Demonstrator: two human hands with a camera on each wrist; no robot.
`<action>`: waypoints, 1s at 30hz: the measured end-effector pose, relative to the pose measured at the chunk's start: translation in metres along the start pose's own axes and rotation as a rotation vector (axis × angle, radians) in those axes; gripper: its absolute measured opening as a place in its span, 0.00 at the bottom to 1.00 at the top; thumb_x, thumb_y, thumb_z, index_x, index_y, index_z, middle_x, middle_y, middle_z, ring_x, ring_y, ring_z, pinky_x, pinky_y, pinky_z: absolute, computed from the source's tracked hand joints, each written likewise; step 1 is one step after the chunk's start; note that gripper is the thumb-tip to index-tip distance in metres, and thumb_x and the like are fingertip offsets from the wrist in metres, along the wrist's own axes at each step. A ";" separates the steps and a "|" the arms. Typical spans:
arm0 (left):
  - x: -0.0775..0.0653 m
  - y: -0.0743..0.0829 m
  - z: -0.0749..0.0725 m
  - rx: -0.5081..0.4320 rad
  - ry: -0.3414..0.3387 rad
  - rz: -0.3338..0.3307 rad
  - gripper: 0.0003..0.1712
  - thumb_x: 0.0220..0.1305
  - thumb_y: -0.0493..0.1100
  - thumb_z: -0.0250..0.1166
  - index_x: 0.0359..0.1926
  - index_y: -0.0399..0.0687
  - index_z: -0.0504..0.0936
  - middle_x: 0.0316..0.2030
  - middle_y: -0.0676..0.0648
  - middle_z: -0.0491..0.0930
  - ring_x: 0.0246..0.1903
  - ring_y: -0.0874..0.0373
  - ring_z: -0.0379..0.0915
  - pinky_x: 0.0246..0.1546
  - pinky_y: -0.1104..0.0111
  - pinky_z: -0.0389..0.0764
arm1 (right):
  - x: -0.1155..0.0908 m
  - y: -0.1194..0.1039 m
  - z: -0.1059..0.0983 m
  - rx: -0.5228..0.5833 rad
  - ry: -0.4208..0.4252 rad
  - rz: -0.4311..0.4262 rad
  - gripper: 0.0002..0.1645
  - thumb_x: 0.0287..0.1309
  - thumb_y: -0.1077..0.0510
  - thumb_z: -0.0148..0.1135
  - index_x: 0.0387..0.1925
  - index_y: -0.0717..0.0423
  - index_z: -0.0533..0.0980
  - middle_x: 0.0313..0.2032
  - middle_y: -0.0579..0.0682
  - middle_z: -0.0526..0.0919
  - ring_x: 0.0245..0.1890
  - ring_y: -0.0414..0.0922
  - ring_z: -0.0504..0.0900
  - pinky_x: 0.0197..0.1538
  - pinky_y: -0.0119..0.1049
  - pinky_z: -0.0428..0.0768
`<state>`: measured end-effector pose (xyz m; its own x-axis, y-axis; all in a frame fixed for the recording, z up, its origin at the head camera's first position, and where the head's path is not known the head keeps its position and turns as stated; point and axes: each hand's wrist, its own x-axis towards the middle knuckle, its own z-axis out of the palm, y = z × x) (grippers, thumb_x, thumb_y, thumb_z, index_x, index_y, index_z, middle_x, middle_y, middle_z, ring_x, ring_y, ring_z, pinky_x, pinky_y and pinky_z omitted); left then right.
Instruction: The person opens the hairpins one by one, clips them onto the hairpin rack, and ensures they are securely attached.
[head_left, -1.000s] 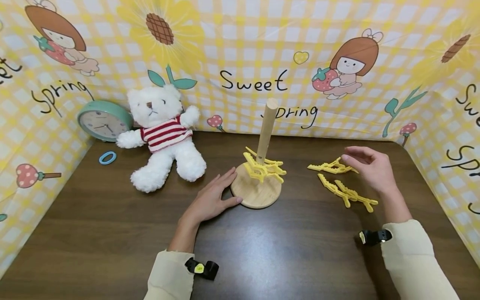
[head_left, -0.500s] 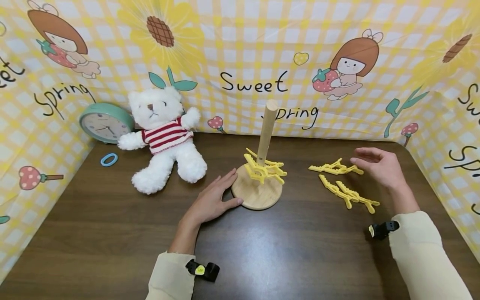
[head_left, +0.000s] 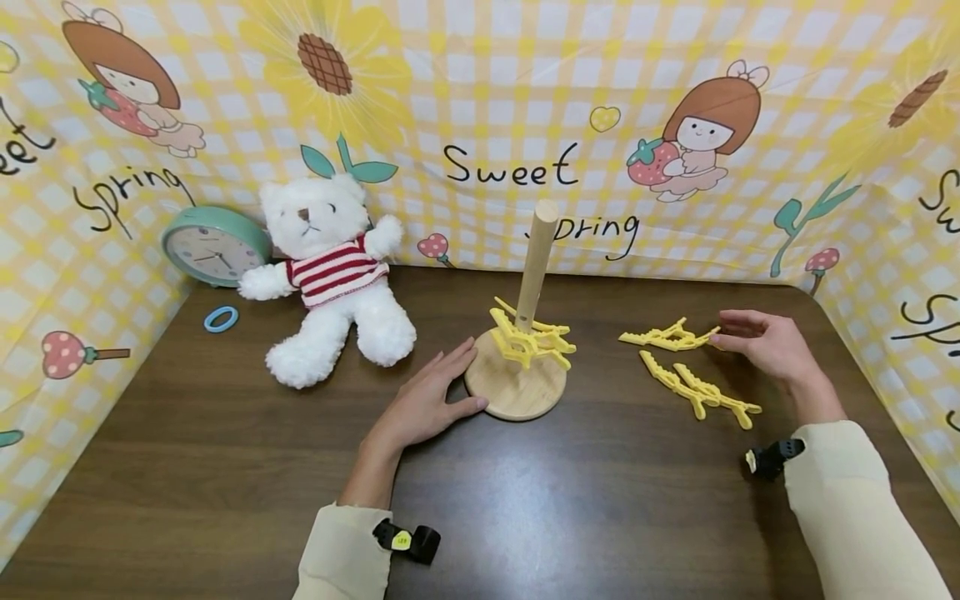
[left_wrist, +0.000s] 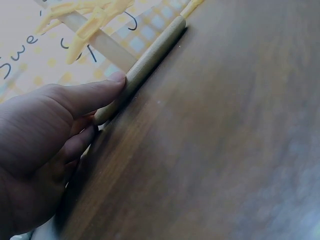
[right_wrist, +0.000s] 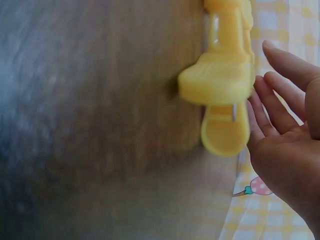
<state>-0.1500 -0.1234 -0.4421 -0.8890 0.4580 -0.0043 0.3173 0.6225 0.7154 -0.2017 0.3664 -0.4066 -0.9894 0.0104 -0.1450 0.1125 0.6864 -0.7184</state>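
My left hand [head_left: 423,402] holds the rim of a round wooden base [head_left: 517,400], thumb at the near side and fingers along the left. From the base rises an upright wooden post [head_left: 537,262]. Several yellow alligator hair clips [head_left: 525,340] are gathered around the post's lower part. To the right, my right hand [head_left: 772,350] is at the handle end of a yellow hair clip [head_left: 667,336] on the table. Its thumb and fingers stand apart beside the clip in the right wrist view. Two more yellow hair clips [head_left: 701,392] lie just nearer to me.
A white teddy bear [head_left: 337,275] in a striped shirt sits at the back left, next to a green clock [head_left: 213,246]. A light blue ring [head_left: 221,318] lies on the brown table [head_left: 570,500]. Printed cloth [head_left: 480,100] walls the back and sides.
My right hand drew back to the right from above the far clip, then came lower to its handle end. My left hand stays at the base.
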 end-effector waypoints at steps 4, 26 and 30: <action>0.000 0.001 0.000 -0.004 -0.001 0.003 0.46 0.68 0.52 0.69 0.78 0.40 0.59 0.78 0.47 0.52 0.77 0.51 0.46 0.77 0.56 0.44 | 0.002 0.004 -0.001 -0.021 -0.044 0.032 0.42 0.67 0.46 0.66 0.71 0.69 0.66 0.63 0.72 0.72 0.61 0.59 0.73 0.54 0.37 0.76; 0.000 0.001 0.000 -0.007 -0.003 -0.009 0.46 0.68 0.53 0.69 0.78 0.41 0.59 0.79 0.48 0.52 0.77 0.48 0.44 0.77 0.54 0.45 | 0.007 0.008 0.001 -0.103 -0.029 -0.034 0.32 0.64 0.54 0.70 0.61 0.72 0.74 0.53 0.70 0.79 0.36 0.28 0.74 0.39 0.23 0.74; -0.001 0.001 0.000 -0.013 -0.001 -0.021 0.46 0.67 0.53 0.69 0.78 0.42 0.59 0.79 0.49 0.51 0.78 0.48 0.43 0.77 0.53 0.45 | 0.004 0.007 0.001 -0.100 -0.022 -0.044 0.32 0.64 0.51 0.70 0.61 0.70 0.74 0.53 0.69 0.80 0.36 0.26 0.74 0.40 0.22 0.74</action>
<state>-0.1484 -0.1227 -0.4413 -0.8948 0.4460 -0.0203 0.2943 0.6236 0.7242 -0.2045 0.3704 -0.4124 -0.9908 -0.0363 -0.1306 0.0584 0.7552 -0.6529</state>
